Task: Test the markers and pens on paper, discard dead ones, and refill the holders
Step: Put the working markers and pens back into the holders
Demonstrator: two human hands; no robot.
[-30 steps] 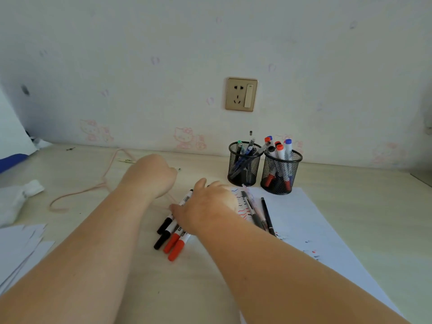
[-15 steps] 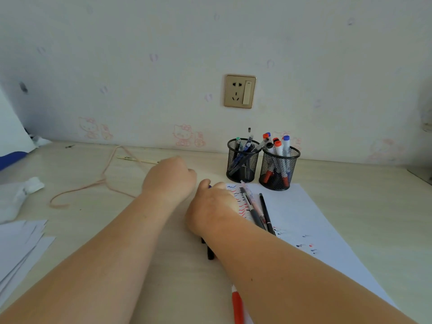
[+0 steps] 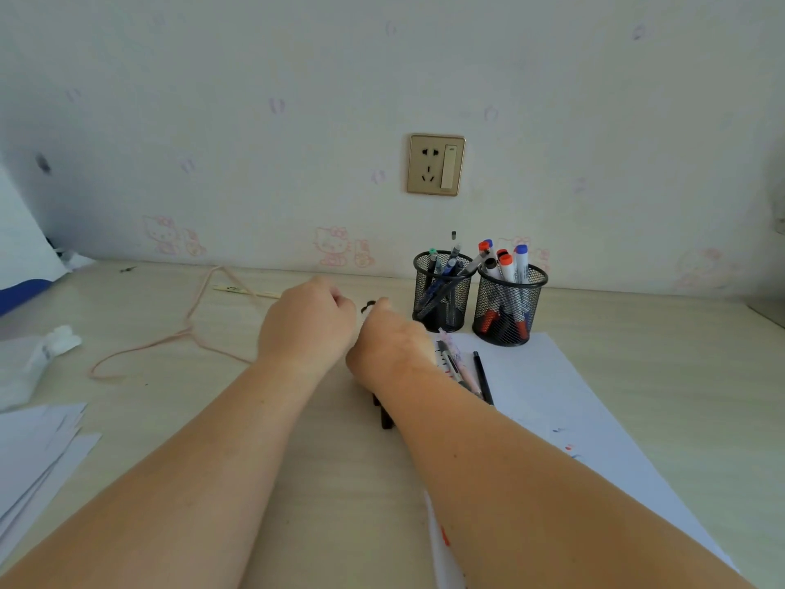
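Observation:
My right hand (image 3: 386, 346) grips a bundle of markers; black ends stick out above my fingers (image 3: 368, 309) and below my wrist (image 3: 385, 416). My left hand (image 3: 306, 329) is curled into a fist right beside it, its fingers hidden, and nothing shows in it. Behind stand two black mesh holders: the left holder (image 3: 441, 291) has pens, the right holder (image 3: 509, 310) has red- and blue-capped markers. Several pens (image 3: 463, 369) lie on the scribbled white paper (image 3: 552, 388). A red marker (image 3: 444, 537) peeks out beside my right forearm.
A pink cord (image 3: 187, 333) loops across the desk at the left, with a thin wooden stick (image 3: 246, 291) behind it. Loose paper sheets (image 3: 34, 452) and a crumpled tissue (image 3: 55, 342) lie at the left edge. A wall socket (image 3: 435, 164) is above the holders.
My right hand swept the markers on the desk together and now grips them, closer to the holders. My left hand moved right until it met the right hand.

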